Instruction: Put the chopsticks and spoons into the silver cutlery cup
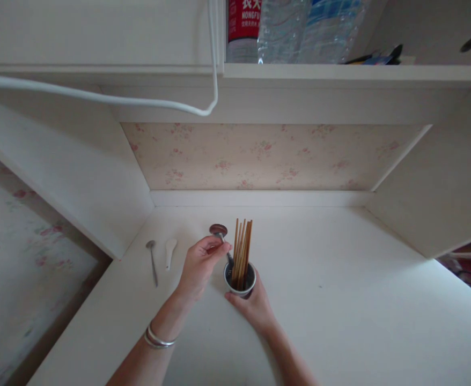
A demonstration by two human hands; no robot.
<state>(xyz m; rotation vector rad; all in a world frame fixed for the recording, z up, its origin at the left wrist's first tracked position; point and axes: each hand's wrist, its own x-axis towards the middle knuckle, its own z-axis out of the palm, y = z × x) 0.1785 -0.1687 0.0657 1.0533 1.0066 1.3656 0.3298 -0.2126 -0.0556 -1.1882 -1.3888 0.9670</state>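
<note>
My left hand (205,261) pinches the handle of a metal spoon (218,230), its round bowl up and its lower end reaching into a cup. That metal-rimmed cup (240,293) is steadied by my right hand (255,308), whose fingers wrap round its right and near side. Several wooden chopsticks (242,249) stand upright in the cup, leaning slightly to the right. To the left on the desk lie a long-handled metal spoon (153,264) and a short white spoon (170,254). The far fingers of my right hand are hidden behind the cup.
The white desk (332,321) has side panels left and right and a floral back wall (259,158). Overhead, a shelf (340,72) holds plastic-wrapped bottles (308,32). A white cable (139,101) hangs below the upper cabinet.
</note>
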